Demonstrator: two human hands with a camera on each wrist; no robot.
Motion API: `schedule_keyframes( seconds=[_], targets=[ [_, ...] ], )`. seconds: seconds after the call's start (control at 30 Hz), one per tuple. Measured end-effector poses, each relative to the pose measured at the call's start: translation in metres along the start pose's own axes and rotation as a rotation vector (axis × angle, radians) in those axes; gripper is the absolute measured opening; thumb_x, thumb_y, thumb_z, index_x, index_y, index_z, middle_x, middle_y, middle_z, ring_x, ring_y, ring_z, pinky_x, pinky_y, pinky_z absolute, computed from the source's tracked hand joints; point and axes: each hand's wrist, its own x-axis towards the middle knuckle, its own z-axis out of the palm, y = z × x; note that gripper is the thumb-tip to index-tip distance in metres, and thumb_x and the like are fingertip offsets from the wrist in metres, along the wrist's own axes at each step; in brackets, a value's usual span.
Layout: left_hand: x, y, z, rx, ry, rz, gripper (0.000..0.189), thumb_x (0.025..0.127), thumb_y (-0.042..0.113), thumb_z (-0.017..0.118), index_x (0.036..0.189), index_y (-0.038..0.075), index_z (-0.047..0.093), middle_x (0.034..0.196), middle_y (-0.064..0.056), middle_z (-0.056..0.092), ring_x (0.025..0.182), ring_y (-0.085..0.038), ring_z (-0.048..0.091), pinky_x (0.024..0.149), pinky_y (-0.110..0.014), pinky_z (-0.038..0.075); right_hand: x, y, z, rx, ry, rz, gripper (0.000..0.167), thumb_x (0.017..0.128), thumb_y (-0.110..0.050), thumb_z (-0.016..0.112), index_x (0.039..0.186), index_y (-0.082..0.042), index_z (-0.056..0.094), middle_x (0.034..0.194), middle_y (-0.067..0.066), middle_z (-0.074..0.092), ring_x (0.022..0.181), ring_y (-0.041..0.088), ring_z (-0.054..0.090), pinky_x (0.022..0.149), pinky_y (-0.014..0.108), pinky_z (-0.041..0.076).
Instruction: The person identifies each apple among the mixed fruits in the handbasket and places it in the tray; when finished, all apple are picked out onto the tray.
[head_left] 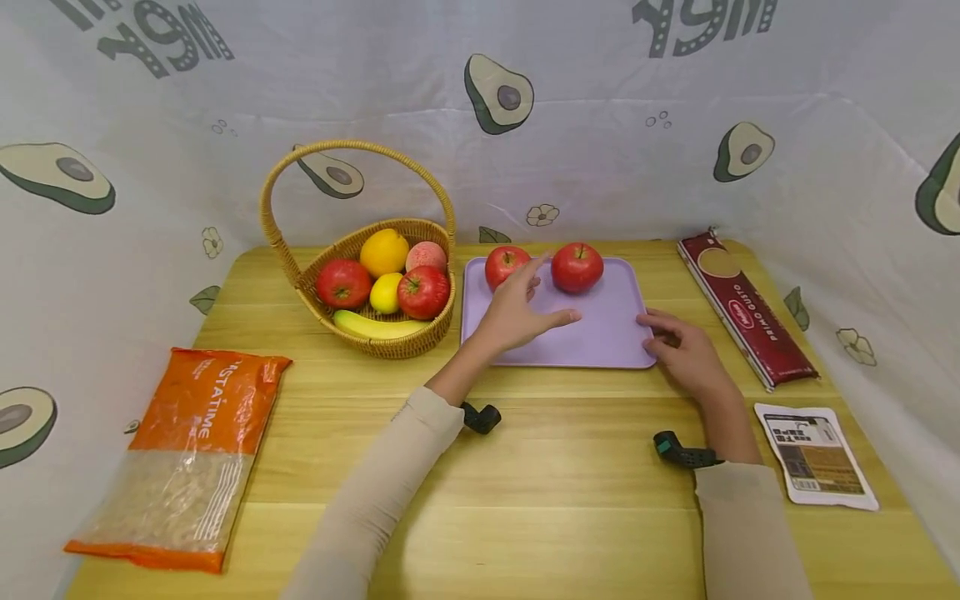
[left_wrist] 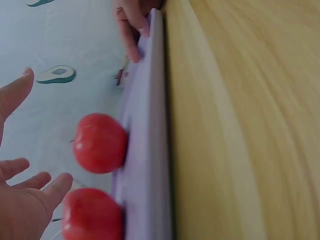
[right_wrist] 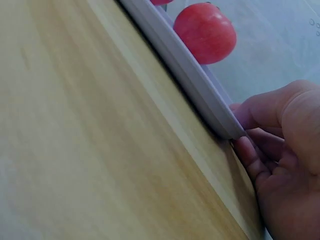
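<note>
A lilac rectangular tray (head_left: 600,342) lies on the table with two red apples on it. My left hand (head_left: 517,310) hovers over the tray with fingers spread, holding nothing. It partly covers the left apple (head_left: 505,264); the right apple (head_left: 577,267) stands beside its fingers. In the left wrist view, a gap shows between the hand (left_wrist: 25,205) and the upper apple (left_wrist: 100,143). At the tray's right edge, my right hand (head_left: 686,358) pinches the rim. The right wrist view shows its fingers (right_wrist: 257,111) at the tray's corner.
Left of the tray stands a wicker basket (head_left: 405,343) of fruit with a tall handle. An orange pasta bag (head_left: 183,458) lies at the left. On the right are a dark red long packet (head_left: 746,312) and a white pouch (head_left: 816,457). A printed cloth hangs behind.
</note>
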Motion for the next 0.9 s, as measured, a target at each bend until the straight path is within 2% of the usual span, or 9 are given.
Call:
schedule_keyframes(
  seconds=[0.2, 0.3, 0.43, 0.57, 0.77, 0.9],
  targets=[
    [-0.026, 0.005, -0.037, -0.033, 0.019, 0.035, 0.096, 0.078, 0.052, 0.088, 0.157, 0.022, 0.042, 0.158, -0.001, 0.045, 0.140, -0.025, 0.054, 0.115, -0.036, 0.046, 0.001, 0.001, -0.003, 0.027, -0.023, 0.017, 0.044, 0.106, -0.018, 0.057, 0.148, -0.007, 0.055, 0.164, 0.017, 0.039, 0.129, 0.031, 0.049, 0.084, -0.002, 0.038],
    [-0.035, 0.003, -0.055, -0.032, 0.053, 0.083, 0.091, 0.078, 0.047, 0.089, 0.154, 0.018, 0.046, 0.156, -0.004, 0.048, 0.139, -0.026, 0.054, 0.114, -0.033, 0.047, 0.002, 0.001, -0.004, 0.038, -0.020, 0.025, 0.044, 0.106, -0.018, 0.058, 0.148, -0.008, 0.056, 0.163, 0.016, 0.041, 0.128, 0.025, 0.050, 0.084, -0.002, 0.039],
    [-0.049, -0.001, -0.079, 0.007, 0.129, 0.117, 0.087, 0.078, 0.043, 0.090, 0.151, 0.019, 0.050, 0.151, -0.002, 0.052, 0.134, -0.022, 0.055, 0.112, -0.030, 0.049, 0.004, 0.003, -0.002, 0.051, -0.020, 0.004, 0.044, 0.104, -0.015, 0.060, 0.147, -0.005, 0.057, 0.161, 0.019, 0.042, 0.123, 0.022, 0.051, 0.083, 0.000, 0.041],
    [-0.062, -0.007, -0.098, 0.068, 0.195, 0.092, 0.088, 0.075, 0.046, 0.091, 0.151, 0.024, 0.050, 0.146, 0.002, 0.055, 0.132, -0.016, 0.053, 0.114, -0.033, 0.047, 0.002, 0.004, -0.002, 0.042, -0.025, 0.002, 0.044, 0.105, -0.017, 0.059, 0.147, -0.005, 0.056, 0.161, 0.019, 0.041, 0.125, 0.026, 0.051, 0.084, -0.001, 0.040],
    [-0.072, -0.017, -0.119, 0.123, 0.267, 0.072, 0.090, 0.074, 0.046, 0.092, 0.150, 0.022, 0.051, 0.153, -0.005, 0.051, 0.135, -0.025, 0.054, 0.114, -0.042, 0.048, 0.000, 0.002, -0.004, 0.034, -0.022, 0.030, 0.045, 0.106, -0.020, 0.057, 0.149, -0.006, 0.055, 0.162, 0.018, 0.040, 0.128, 0.029, 0.050, 0.084, -0.002, 0.039],
    [-0.077, -0.023, -0.130, 0.177, 0.313, 0.023, 0.090, 0.071, 0.052, 0.092, 0.149, 0.032, 0.051, 0.151, -0.005, 0.053, 0.131, -0.027, 0.055, 0.109, -0.049, 0.050, 0.000, 0.001, -0.004, 0.040, -0.021, 0.026, 0.045, 0.106, -0.020, 0.057, 0.148, -0.005, 0.055, 0.162, 0.019, 0.040, 0.128, 0.030, 0.050, 0.084, -0.002, 0.040]
  ],
)
